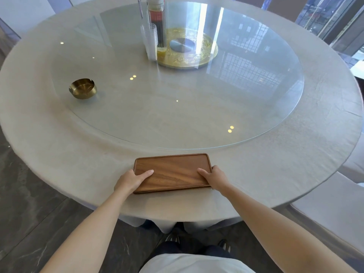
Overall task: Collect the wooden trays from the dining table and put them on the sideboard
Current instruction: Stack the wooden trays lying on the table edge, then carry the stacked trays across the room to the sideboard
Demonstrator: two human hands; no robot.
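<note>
One rectangular wooden tray [173,170] lies flat near the front edge of the round dining table [59,154], which is covered in a beige cloth. My left hand [131,180] grips the tray's left short edge, thumb resting on top. My right hand [213,177] grips the right short edge the same way. The tray is bare and still rests on the cloth. No sideboard is in view.
A large glass turntable [177,115] covers the table's middle. A brass ashtray [83,88] sits at its left. At the centre stand a glass pitcher [155,18], a stack of clear cups [150,42] and a gold plate [189,48]. White-covered chairs [334,209] stand at right.
</note>
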